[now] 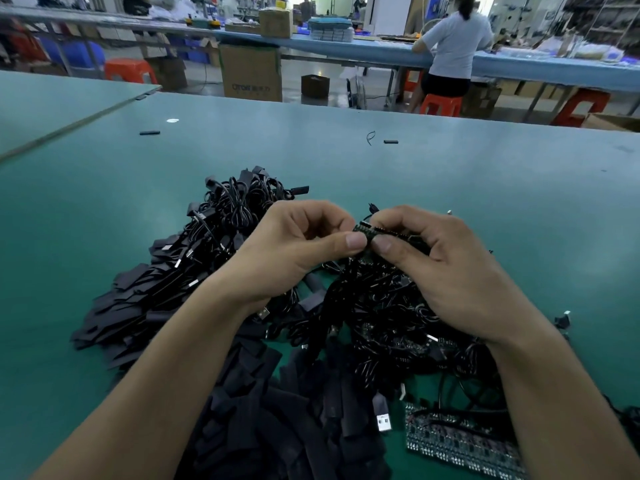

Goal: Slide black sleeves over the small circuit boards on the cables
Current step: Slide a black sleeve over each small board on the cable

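My left hand and my right hand meet above a heap of black cables. Between both thumbs and forefingers I pinch a small circuit board on a cable; a black sleeve shows at its right end, mostly hidden by my right fingers. Loose flat black sleeves lie in a pile at the front. Cables with sleeves on them are heaped to the left. A panel of bare circuit boards lies at the lower right.
The green table stretches ahead, with stray black sleeves lying far off. Beyond its far edge stand cardboard boxes, orange stools and a blue bench where a person sits facing away.
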The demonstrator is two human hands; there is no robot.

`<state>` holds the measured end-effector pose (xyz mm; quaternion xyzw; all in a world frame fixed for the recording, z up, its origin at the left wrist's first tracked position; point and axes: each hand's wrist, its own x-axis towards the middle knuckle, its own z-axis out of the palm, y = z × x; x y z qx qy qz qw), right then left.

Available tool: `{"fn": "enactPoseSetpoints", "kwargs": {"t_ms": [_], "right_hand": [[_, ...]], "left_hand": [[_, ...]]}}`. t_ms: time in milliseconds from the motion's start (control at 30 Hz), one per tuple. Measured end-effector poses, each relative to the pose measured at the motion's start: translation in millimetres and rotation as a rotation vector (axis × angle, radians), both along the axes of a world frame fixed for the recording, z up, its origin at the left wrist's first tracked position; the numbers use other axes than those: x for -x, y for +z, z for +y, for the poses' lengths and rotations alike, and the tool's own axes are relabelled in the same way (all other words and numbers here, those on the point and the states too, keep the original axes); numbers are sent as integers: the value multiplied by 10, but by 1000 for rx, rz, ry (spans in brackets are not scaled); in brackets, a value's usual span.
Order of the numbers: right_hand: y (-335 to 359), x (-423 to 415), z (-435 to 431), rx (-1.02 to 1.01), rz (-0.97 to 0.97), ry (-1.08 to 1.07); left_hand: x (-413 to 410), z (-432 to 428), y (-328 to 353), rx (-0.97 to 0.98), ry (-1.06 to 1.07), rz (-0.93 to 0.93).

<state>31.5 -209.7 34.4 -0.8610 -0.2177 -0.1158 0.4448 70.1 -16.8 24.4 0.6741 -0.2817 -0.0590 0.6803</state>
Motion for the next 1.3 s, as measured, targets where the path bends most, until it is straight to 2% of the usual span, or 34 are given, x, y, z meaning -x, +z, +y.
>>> {"fn": "enactPoseSetpoints", "kwargs": {"t_ms": [300,433,600,767,867,967,1133,1300], "right_hand": [[6,5,6,-43,8,52],[-16,-16,-28,-51,-90,-199],[58,22,-78,-79,-100,-526],[214,81,-145,-273,-146,-722],[285,126,-163,-311,-154,-838],[296,143,-137,-200,-94,-821],[98,27,-126,178,51,-818],[-126,-41,-27,589,248,-734]], "left_hand": [[-22,-4,-53,68,-66,126],[-53,19,-22,255,40,201],[-38,30,75,498,295,136],[-23,112,220,582,590,39],[-21,183,281,534,669,-23],[-14,142,267,432,673,-89],[-45,68,185,189,695,-120],[-90,80,153,122,686,-119]]}}
